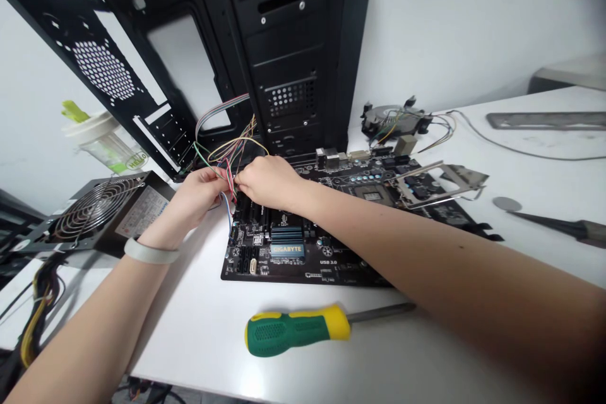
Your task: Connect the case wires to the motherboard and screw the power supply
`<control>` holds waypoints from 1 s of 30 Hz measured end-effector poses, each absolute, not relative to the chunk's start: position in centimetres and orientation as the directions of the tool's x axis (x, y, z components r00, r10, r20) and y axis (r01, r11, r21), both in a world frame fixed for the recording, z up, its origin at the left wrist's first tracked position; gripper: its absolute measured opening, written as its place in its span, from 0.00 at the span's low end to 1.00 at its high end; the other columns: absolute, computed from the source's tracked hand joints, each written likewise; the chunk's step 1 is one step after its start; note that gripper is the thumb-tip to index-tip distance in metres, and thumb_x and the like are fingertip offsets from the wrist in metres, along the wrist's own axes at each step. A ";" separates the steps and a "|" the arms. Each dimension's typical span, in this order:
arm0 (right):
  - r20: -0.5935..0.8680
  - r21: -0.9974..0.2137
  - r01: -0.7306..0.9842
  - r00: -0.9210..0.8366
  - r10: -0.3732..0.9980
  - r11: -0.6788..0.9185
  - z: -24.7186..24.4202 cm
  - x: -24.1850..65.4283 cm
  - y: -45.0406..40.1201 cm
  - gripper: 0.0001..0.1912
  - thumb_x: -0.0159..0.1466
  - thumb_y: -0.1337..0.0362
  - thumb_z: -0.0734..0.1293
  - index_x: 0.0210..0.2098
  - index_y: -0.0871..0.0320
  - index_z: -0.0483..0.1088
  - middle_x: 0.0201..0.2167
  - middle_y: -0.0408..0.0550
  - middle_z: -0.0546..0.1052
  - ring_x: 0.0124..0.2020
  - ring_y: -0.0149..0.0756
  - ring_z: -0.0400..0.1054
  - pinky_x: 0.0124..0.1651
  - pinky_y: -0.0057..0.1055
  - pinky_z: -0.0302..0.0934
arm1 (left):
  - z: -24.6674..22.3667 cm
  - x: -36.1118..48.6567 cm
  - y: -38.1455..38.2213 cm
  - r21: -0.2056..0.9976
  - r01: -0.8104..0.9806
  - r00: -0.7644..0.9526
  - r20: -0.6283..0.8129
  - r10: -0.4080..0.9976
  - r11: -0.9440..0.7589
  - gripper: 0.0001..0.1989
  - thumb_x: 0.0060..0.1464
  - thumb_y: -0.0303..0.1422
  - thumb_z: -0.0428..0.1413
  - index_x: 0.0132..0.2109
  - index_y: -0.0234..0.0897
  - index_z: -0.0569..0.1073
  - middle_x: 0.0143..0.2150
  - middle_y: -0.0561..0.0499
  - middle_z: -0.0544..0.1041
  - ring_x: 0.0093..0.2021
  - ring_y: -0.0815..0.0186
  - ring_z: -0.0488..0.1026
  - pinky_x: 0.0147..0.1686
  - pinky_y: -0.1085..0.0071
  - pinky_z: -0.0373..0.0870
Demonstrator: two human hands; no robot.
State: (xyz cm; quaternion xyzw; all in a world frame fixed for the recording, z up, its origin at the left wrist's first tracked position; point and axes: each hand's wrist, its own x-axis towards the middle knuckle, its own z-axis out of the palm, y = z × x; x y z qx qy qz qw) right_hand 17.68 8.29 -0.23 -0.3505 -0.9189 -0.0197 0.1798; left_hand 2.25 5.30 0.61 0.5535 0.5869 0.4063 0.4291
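Note:
A black motherboard [303, 271] lies flat on the white table. Thin coloured wires [229, 167] come out of the black computer case [303, 31] and run down to the board's left edge. My left hand [201, 192] is closed around some of these wires beside that edge. Touching the same bundle from the right, my right hand [267, 182] has its fingers pressed together over the board's upper left corner. The fingertips of both hands nearly meet, and the small plug ends between them are too small to make out.
A green and yellow screwdriver [293, 329] lies in front of the board. The power supply [142, 218] sits at the left, near a cup [106, 142]. A cooler fan [391, 121], a metal strip [544, 120] and tweezers [549, 222] lie behind and right.

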 end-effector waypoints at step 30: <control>0.366 -0.164 0.690 -0.621 0.693 0.705 0.1 17.8 8.1 0.15 0.63 0.64 0.60 0.40 0.58 0.78 0.36 0.57 0.79 0.38 0.46 0.73 0.35 0.36 0.62 | 0.5 0.3 6.3 0.886 0.453 0.142 0.043 0.989 -0.104 0.08 0.35 0.31 0.62 0.28 0.32 0.75 0.23 0.51 0.75 0.26 0.67 0.71 0.32 0.71 0.67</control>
